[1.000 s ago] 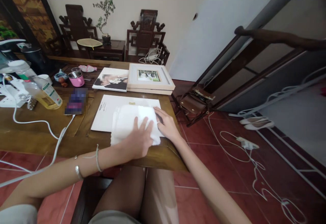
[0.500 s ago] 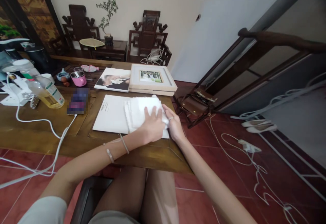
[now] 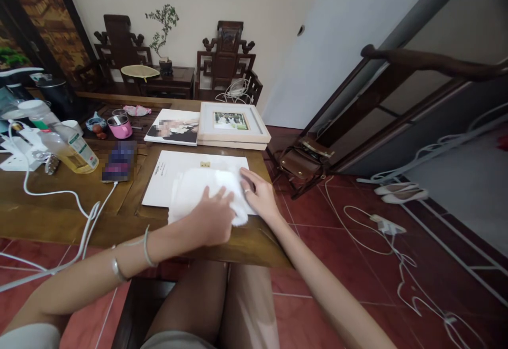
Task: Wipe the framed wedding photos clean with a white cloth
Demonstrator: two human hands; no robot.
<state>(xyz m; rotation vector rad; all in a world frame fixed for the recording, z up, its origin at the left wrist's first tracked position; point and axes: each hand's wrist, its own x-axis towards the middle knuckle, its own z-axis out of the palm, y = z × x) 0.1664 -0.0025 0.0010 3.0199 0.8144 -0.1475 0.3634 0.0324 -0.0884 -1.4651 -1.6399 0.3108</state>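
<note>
A folded white cloth (image 3: 194,190), fluffy like a small towel, lies over the near part of a flat white panel (image 3: 159,185). My left hand (image 3: 214,216) presses on the cloth with its fingers bent into it. Along the panel's right edge, my right hand (image 3: 260,195) grips with thumb and fingers, just beside the cloth. Small dark print shows at the panel's left end, and a small gold-coloured piece (image 3: 205,164) sits near its far edge. The panel rests flat on the wooden table (image 3: 119,222); cloth and hands hide its near right part.
Behind the panel lie a photo print (image 3: 174,126) and stacked pale frames (image 3: 234,140). To the left are a phone (image 3: 119,161) on a white cable, a bottle (image 3: 75,148) and a pink cup (image 3: 119,126). A chair holding a brown bag (image 3: 304,161) stands right.
My left hand and the cloth have moved nearer and to the left over the panel, uncovering the gold-coloured piece. My right hand has shifted slightly and stays at the panel's right edge.
</note>
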